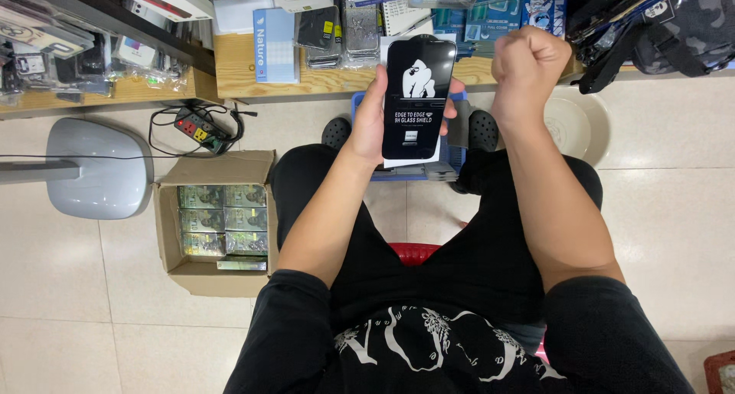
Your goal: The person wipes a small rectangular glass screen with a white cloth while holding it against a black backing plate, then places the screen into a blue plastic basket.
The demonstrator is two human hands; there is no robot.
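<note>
Seated on a red stool (pixel 413 252), the person grips a black phone-shaped package (pixel 418 99) in the left hand (pixel 373 122), fingers wrapped round its lower edge, long axis upright, pointing away. Just right of it, apart, the right hand (pixel 528 61) is a closed fist holding nothing visible. Beyond runs the wooden shelf (pixel 321 78).

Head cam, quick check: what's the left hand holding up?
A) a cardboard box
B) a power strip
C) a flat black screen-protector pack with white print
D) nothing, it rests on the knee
C: the left hand grips a flat black pack with white print upright in front of the shelf edge, while the right hand is a closed fist beside it, apart from the pack.
</note>
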